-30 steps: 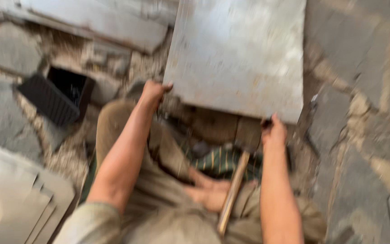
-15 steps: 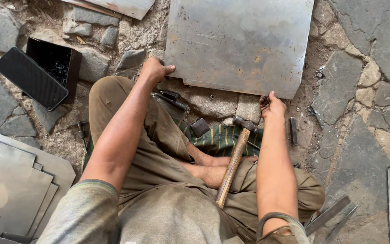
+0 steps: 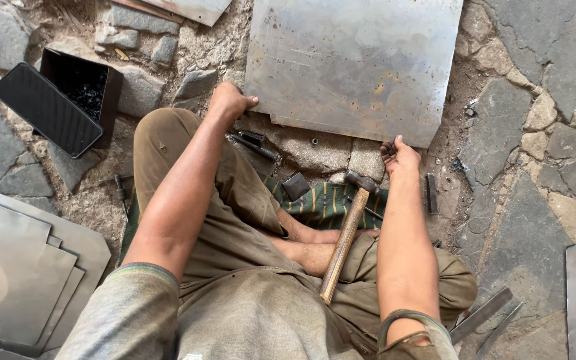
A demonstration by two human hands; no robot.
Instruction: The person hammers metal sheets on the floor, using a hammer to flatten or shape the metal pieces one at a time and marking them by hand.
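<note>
A large grey metal sheet (image 3: 355,63) with rust spots lies flat on the stone ground in front of me. My left hand (image 3: 229,101) grips its near left corner. At the near right edge of the sheet is my right hand (image 3: 398,155), fingers curled on the rim. A hammer (image 3: 347,230) with a wooden handle rests across my crossed legs, head near my right hand, held by neither hand.
A black open box (image 3: 78,93) with its lid (image 3: 47,110) lies at the left. Several cut metal sheets (image 3: 18,273) are stacked at lower left. Small chisels and punches (image 3: 255,143) lie by my knees. Metal strips (image 3: 485,317) sit at lower right.
The view has steadied and tilted so the sheet sits higher in frame. Both hands stay at the sheet's near edge; the sheet seems lowered flat onto the stones.
</note>
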